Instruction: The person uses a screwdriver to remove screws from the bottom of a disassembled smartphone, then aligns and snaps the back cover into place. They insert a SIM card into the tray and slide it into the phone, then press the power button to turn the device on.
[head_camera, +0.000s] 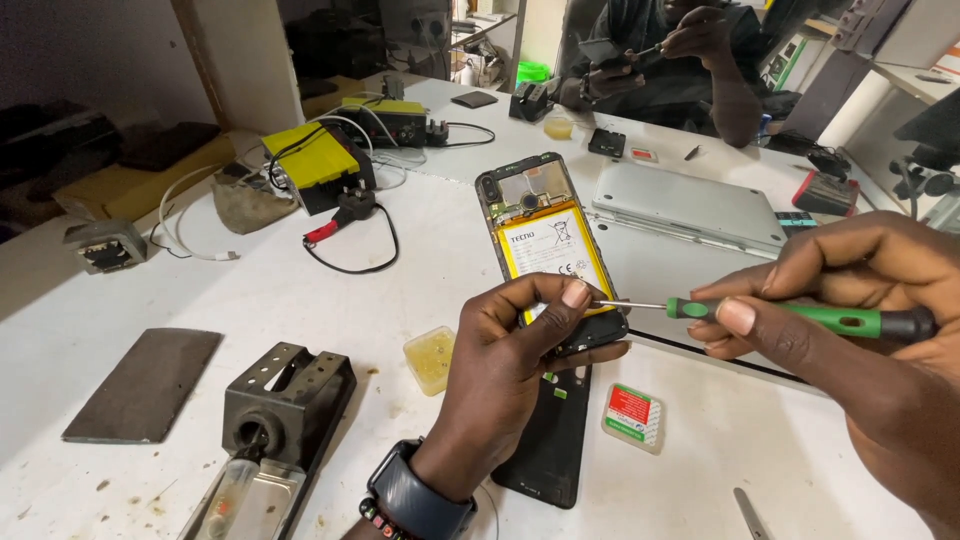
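The left hand (515, 340) fingers pinch the lower end of the opened phone (550, 250), lifted off the white table (300, 300). The right hand (850, 300), at three o'clock, grips a green screwdriver (800, 317), tip at the left fingertips. A black back cover (550, 440) lies at six o'clock.

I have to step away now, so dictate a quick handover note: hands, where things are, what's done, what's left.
Left hand: steadies the opened phone at its lower end, pinching near the screwdriver tip.
Right hand: holds the green screwdriver, tip at the phone's lower edge.
Back cover lies on the table under the left hand.
Done: cover off, battery exposed.
Left: work at the lower end; whether screws remain is not visible.
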